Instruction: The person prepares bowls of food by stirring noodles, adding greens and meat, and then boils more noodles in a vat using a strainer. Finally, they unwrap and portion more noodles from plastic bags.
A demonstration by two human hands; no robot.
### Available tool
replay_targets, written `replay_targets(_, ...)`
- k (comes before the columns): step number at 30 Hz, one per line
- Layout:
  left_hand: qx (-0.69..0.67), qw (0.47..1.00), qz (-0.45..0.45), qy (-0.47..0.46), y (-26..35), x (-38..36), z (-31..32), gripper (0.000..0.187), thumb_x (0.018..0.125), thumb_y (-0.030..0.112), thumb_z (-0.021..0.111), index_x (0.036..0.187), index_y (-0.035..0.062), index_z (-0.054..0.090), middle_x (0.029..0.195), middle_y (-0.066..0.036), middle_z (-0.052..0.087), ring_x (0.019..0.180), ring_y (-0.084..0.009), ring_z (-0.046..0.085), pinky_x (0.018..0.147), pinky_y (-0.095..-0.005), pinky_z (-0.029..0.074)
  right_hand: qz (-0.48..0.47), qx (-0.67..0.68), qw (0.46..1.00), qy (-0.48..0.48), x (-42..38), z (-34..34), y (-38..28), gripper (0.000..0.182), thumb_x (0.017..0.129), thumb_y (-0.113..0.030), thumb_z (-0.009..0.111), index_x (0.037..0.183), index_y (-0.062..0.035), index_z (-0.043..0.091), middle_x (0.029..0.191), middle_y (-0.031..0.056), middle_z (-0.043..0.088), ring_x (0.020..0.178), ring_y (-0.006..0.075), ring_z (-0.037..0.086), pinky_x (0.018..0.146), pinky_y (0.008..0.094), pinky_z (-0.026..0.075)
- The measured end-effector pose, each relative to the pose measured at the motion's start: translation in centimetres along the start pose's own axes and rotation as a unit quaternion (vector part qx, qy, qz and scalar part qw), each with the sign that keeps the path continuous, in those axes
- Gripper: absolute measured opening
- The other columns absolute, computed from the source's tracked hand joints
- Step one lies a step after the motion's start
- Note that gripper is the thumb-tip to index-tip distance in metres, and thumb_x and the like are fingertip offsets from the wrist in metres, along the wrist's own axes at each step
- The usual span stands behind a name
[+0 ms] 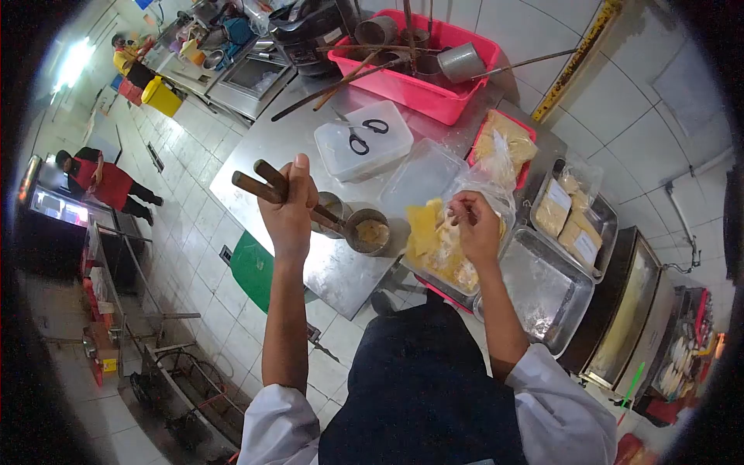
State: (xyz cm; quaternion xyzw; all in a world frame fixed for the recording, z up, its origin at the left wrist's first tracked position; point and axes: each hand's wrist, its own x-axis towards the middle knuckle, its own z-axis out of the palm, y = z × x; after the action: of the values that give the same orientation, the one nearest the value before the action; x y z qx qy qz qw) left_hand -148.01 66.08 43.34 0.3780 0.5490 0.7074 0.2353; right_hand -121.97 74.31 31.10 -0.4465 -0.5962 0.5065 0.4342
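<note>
My left hand (291, 205) is closed around the wooden handles (260, 188) of two long-handled metal cups. The nearer metal cup (372, 249) has pale beige pieces inside; the other cup (329, 203) sits just behind it, partly hidden. Beside them lie thin yellow sheets (423, 231), like dough wrappers, dusted with white powder and partly under clear plastic (492, 194). Over these sheets is my right hand (477, 225), its fingertips pinched together. Whatever is between those fingertips, if anything, is too small to make out.
Black-handled scissors (360, 138) lie on a clear lidded box (333, 155). A pink tub (446, 108) holds several metal cups with long sticks poking out. Metal trays (573, 302) stand at right, one with labelled bags. Two people (108, 178) are farther off at left.
</note>
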Motion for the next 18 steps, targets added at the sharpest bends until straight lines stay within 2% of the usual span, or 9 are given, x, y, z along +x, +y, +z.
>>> replay_targets(2, 0.010, 0.998, -0.042, -0.039, -0.1, -0.6, -0.4, 0.029, 0.093, 0.024, 0.064, 0.074, 0.0069, 0.050, 0.066, 0.000, 0.044, 0.058, -0.0093, 0.040, 0.053, -0.0275, 0.034, 0.013, -0.031, 0.999, -0.024, 0.6, -1.7, 0.9, 0.014, 0.092, -0.009, 0.060, 0.105, -0.0025, 0.061, 0.093, 0.0096, 0.067, 0.079, 0.0143, 0.066, 0.066, 0.0271, 0.053)
replay_targets(3, 0.132, 0.989, 0.071, 0.012, -0.2, -1.4, -0.1, 0.027, 0.090, 0.023, 0.068, 0.091, 0.0038, 0.050, 0.082, -0.004, 0.046, 0.071, -0.0131, 0.044, 0.063, -0.0307, 0.038, 0.013, -0.032, 0.999, -0.024, 0.6, -2.4, 1.8, 0.014, 0.092, -0.009, 0.060, 0.105, -0.0025, 0.061, 0.093, 0.0096, 0.067, 0.079, 0.0143, 0.066, 0.066, 0.0271, 0.053)
replay_targets(5, 0.288, 0.936, 0.178, 0.098, -1.9, -4.1, -1.5, 0.064, 0.082, 0.019, 0.075, 0.128, -0.0011, 0.035, 0.115, -0.011, 0.041, 0.104, -0.0235, 0.044, 0.091, -0.0388, 0.039, -0.062, -0.269, 0.960, -0.053, -0.2, -3.1, 3.2, 0.018, 0.090, -0.006, 0.060, 0.108, -0.0039, 0.061, 0.098, 0.0129, 0.066, 0.083, 0.0199, 0.066, 0.070, 0.0310, 0.053)
replay_targets(7, 0.214, 0.936, 0.202, 0.191, -5.7, -8.8, -2.8, 0.041, 0.087, 0.012, 0.067, 0.115, -0.0007, 0.041, 0.104, -0.010, 0.042, 0.097, -0.0207, 0.043, 0.089, -0.0347, 0.037, -0.001, -0.218, 0.973, -0.068, -1.5, -1.7, 2.4, 0.021, 0.089, -0.006, 0.061, 0.109, -0.0041, 0.061, 0.103, 0.0142, 0.065, 0.090, 0.0241, 0.064, 0.077, 0.0345, 0.052)
replay_targets(9, 0.220, 0.960, 0.070, 0.156, -8.4, -14.3, -2.6, 0.027, 0.089, 0.008, 0.065, 0.107, 0.0013, 0.046, 0.101, -0.008, 0.045, 0.092, -0.0179, 0.045, 0.085, -0.0315, 0.039, 0.064, -0.164, 0.981, -0.083, -2.5, -0.1, 2.6, 0.024, 0.087, -0.007, 0.062, 0.111, -0.0043, 0.061, 0.108, 0.0155, 0.063, 0.097, 0.0283, 0.062, 0.083, 0.0380, 0.051)
replay_targets(11, 0.258, 0.956, -0.140, -0.025, -12.8, -19.0, -3.2, 0.022, 0.091, 0.007, 0.061, 0.109, 0.0029, 0.049, 0.098, -0.006, 0.053, 0.089, -0.0154, 0.052, 0.084, -0.0305, 0.044, -0.149, -0.385, 0.906, -0.095, -2.6, 1.5, 4.6, 0.031, 0.084, -0.011, 0.065, 0.114, -0.0042, 0.061, 0.115, 0.0151, 0.060, 0.108, 0.0331, 0.055, 0.095, 0.0416, 0.044)
replay_targets(14, 0.128, 0.935, -0.318, -0.089, -16.6, -22.5, -0.2, 0.027, 0.092, 0.015, 0.064, 0.112, 0.0042, 0.049, 0.096, -0.005, 0.055, 0.090, -0.0164, 0.055, 0.083, -0.0298, 0.046, -0.236, -0.431, 0.861, -0.134, 1.3, 3.9, 6.7, 0.041, 0.079, -0.017, 0.070, 0.116, -0.0056, 0.060, 0.115, 0.0143, 0.057, 0.113, 0.0353, 0.050, 0.097, 0.0432, 0.041)
replay_targets(16, -0.207, 0.801, -0.562, -0.015, -18.3, -22.3, 1.2, 0.033, 0.089, 0.028, 0.069, 0.107, 0.0039, 0.056, 0.099, -0.006, 0.057, 0.092, -0.0181, 0.057, 0.084, -0.0332, 0.048, -0.286, -0.464, 0.824, -0.154, 3.5, 4.8, 7.7, 0.043, 0.077, -0.019, 0.071, 0.116, -0.0070, 0.060, 0.113, 0.0146, 0.057, 0.111, 0.0354, 0.051, 0.095, 0.0434, 0.042)
replay_targets(18, -0.258, 0.754, -0.604, 0.029, -20.2, -21.1, 2.6, 0.032, 0.088, 0.028, 0.069, 0.105, 0.0047, 0.057, 0.097, -0.006, 0.058, 0.090, -0.0177, 0.057, 0.082, -0.0328, 0.048, -0.205, -0.514, 0.765, -0.330, 5.3, 5.0, 7.8, 0.040, 0.075, -0.022, 0.073, 0.111, -0.0083, 0.063, 0.113, 0.0139, 0.059, 0.110, 0.0328, 0.053, 0.092, 0.0433, 0.044)
